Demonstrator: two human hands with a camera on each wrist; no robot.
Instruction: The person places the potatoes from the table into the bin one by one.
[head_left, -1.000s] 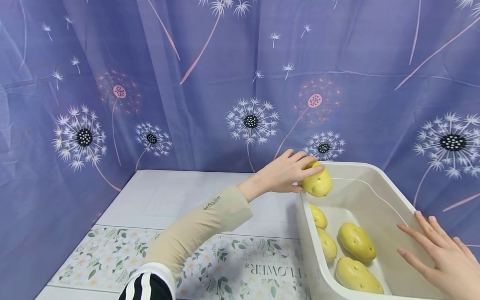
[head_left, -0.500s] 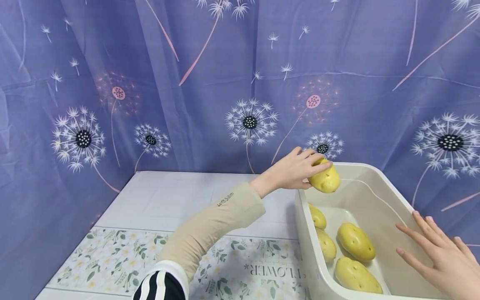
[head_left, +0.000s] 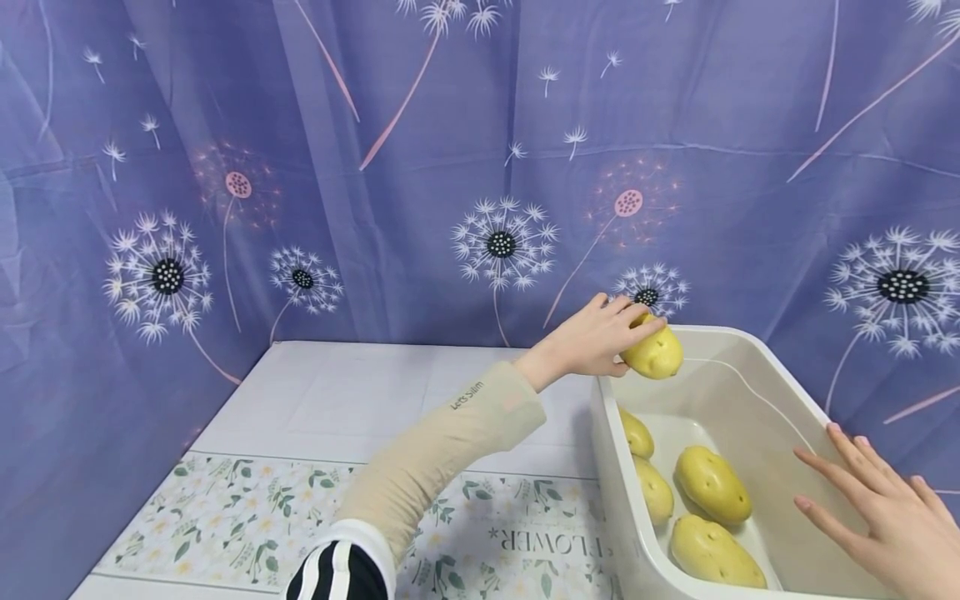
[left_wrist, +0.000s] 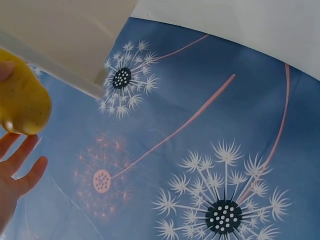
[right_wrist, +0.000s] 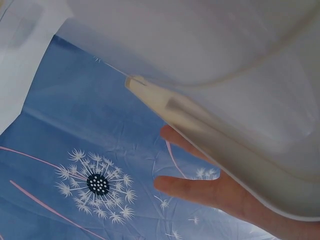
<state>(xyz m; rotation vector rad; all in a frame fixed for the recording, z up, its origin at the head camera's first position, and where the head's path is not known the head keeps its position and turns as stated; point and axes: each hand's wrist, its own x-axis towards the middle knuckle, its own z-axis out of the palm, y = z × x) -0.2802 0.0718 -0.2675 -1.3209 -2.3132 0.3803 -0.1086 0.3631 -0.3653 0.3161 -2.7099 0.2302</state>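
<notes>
1. Dandelion-printed blue curtain (head_left: 375,167) hangs behind a white table (head_left: 352,392) with a floral mat (head_left: 247,517).
2. The left hand (head_left: 592,342) curls its fingers round a yellow potato (head_left: 654,353), holding it above the far left corner of the cream tub (head_left: 757,392).
3. Four more potatoes (head_left: 712,485) lie on the tub's floor.
4. The right hand (head_left: 885,517), fingers straight and spread, rests against the tub's right wall, holding nothing.

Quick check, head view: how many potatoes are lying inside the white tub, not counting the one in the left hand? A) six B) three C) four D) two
C: four potatoes lie in the white tub, at and, while the left hand holds a fifth potato above the rim.
</notes>
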